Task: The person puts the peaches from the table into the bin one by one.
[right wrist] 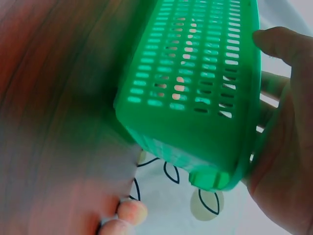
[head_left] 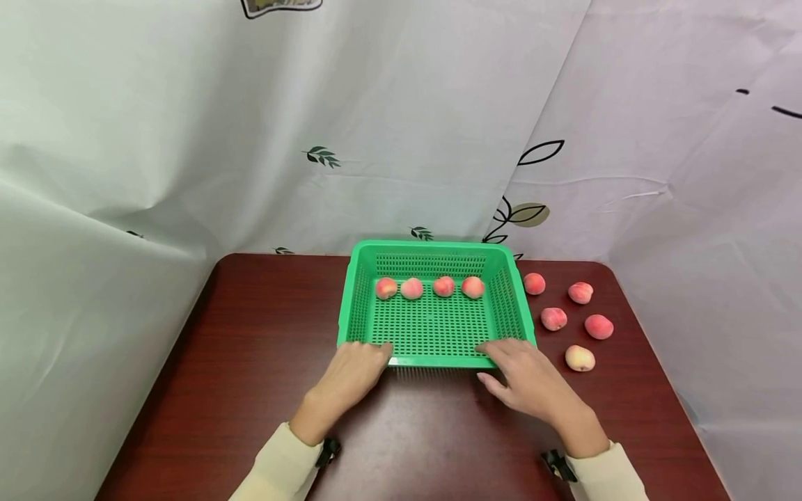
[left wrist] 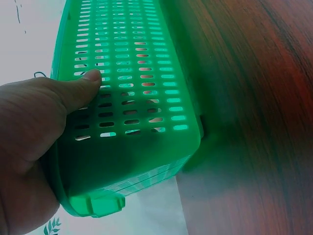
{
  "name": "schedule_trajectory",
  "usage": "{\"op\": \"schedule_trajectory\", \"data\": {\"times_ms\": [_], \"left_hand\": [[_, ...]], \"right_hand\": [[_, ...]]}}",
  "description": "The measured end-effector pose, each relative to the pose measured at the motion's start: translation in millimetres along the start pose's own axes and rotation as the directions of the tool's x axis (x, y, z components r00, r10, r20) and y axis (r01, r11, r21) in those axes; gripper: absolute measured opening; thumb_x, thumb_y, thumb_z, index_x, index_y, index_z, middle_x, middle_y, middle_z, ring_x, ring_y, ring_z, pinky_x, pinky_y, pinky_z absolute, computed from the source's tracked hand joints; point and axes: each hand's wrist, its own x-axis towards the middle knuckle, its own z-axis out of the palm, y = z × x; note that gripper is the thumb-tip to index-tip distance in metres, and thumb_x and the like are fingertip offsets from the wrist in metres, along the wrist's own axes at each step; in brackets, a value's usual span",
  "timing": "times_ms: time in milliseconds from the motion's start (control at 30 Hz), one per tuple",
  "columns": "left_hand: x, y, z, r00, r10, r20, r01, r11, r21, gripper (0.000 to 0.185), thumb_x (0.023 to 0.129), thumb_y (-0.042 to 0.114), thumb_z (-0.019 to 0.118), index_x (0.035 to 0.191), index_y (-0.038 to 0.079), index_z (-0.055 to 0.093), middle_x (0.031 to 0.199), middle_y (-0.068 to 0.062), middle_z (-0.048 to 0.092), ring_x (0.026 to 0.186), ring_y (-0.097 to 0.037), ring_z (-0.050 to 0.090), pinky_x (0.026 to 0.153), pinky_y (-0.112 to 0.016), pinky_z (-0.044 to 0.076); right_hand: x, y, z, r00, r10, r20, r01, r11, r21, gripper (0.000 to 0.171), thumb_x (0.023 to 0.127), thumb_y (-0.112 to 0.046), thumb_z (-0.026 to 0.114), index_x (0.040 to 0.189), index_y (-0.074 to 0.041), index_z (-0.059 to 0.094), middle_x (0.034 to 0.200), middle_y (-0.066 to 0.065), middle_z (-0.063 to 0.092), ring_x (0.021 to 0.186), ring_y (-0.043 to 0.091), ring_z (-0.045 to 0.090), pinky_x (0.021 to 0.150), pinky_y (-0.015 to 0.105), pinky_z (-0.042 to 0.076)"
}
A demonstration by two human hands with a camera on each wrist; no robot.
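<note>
My left hand (head_left: 351, 376) sits low in the frame, just left of centre, gripping the near rim of the basket (head_left: 438, 362); the left wrist view shows the thumb (left wrist: 78, 85) pressed on the slotted wall with the palm around the edge. My right hand (head_left: 526, 379), low and right of centre, holds the same rim near its right corner, thumb (right wrist: 281, 44) on the outside wall and fingers curled inside.

The basket is bright green plastic, rectangular and shallow, with slotted walls and a perforated floor. It rests on the dark red-brown table (head_left: 250, 362) at the middle of the frame, long side toward me.

My fingers behind the rim are hidden in the head view. Both wrist views are blurred and green-tinted, and the peaches show there only as pink patches through the slots.

I count four peaches (head_left: 411, 288) in a row along the basket's far wall, and five loose peaches (head_left: 554, 319) on the table right of the basket, apart from it. Behind the table hangs a pale curtain (head_left: 401, 139) with leaf prints across the upper frame.
</note>
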Motion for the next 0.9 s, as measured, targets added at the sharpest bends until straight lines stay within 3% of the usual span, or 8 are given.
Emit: {"op": "schedule_trajectory", "data": {"times_ms": [233,433,533,700,900], "left_hand": [[-0.3,-1.2,-1.0,1.000,0.005,0.016,-0.005,1.000,-0.030,0.055,0.078,-0.008,0.066,0.067,0.023,0.022,0.069,0.010,0.005,0.064,-0.007,0.004,0.052,-0.021,0.003],[0.8,-1.2,-1.4,1.000,0.011,0.004,-0.010,0.998,-0.057,0.052,0.080,-0.006,0.066,0.065,0.022,0.026,0.067,0.011,0.006,0.062,-0.006,0.005,0.052,-0.021,0.003],[0.8,-0.8,-1.1,1.000,0.012,0.003,-0.012,0.998,-0.064,0.052,0.079,-0.007,0.066,0.065,0.022,0.026,0.067,0.012,0.006,0.062,-0.006,0.005,0.052,-0.021,0.003],[-0.1,-1.0,-0.8,1.000,0.013,0.003,-0.013,0.998,-0.066,0.054,0.077,-0.009,0.065,0.066,0.023,0.023,0.067,0.011,0.006,0.063,-0.007,0.004,0.053,-0.021,0.002],[0.7,-1.2,0.4,1.000,0.008,-0.002,-0.009,0.997,-0.082,0.054,0.078,-0.010,0.063,0.067,0.022,0.022,0.068,0.010,0.006,0.064,-0.007,0.004,0.054,-0.022,0.003]], "right_hand": [[-4.4,9.3,-5.3,0.997,-0.032,-0.070,0.033,0.999,0.016,0.044,0.091,-0.038,0.074,0.124,-0.010,0.069,0.125,0.006,0.069,0.119,0.029,0.064,0.098,0.052,0.050],[-12.5,21.7,-18.1,0.993,0.000,-0.118,0.003,1.000,0.021,0.053,0.089,-0.038,0.074,0.133,-0.009,0.065,0.141,0.011,0.061,0.131,0.032,0.056,0.107,0.055,0.039],[-17.4,31.5,-25.8,0.987,0.014,-0.163,-0.011,1.000,0.019,0.055,0.095,-0.044,0.065,0.136,-0.007,0.064,0.145,0.014,0.058,0.133,0.035,0.053,0.107,0.056,0.036],[-23.8,50.6,-36.8,0.967,0.020,-0.254,-0.022,1.000,-0.002,0.070,0.105,-0.060,0.038,0.137,-0.002,0.062,0.145,0.020,0.057,0.131,0.042,0.052,0.111,0.053,0.034],[-35.1,69.2,-44.7,0.962,0.105,-0.251,-0.102,0.994,0.025,0.069,0.106,-0.059,0.039,0.149,-0.007,0.052,0.156,0.019,0.046,0.147,0.033,0.039,0.122,0.059,0.023]]}}
